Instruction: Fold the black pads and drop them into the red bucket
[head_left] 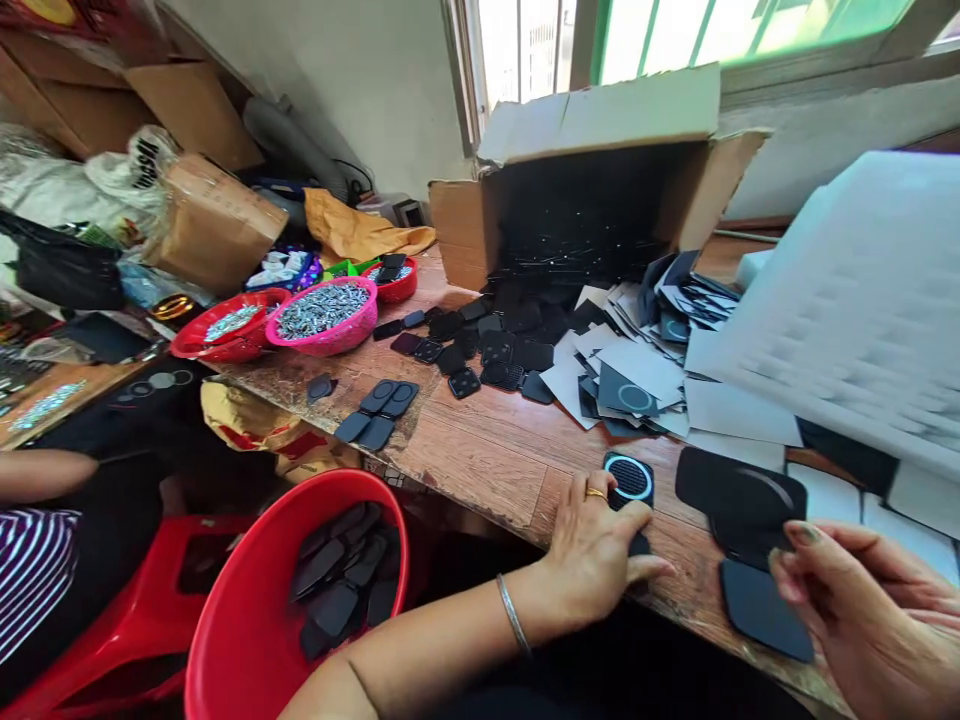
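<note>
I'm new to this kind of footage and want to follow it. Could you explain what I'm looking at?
Of course. There is no machine here: a person works with two bare hands, and the single picture comes from a camera on their head, looking forward and down.

On the wooden table lie a heap of black pieces and loose white sheets, with an open cardboard box behind. A pink basket holds small metal parts. Beside the table, a red bucket contains more dark pieces.

The left hand rests on a black piece with a pale ring. The right hand is by some black panels; whether it grips anything is unclear.
</note>
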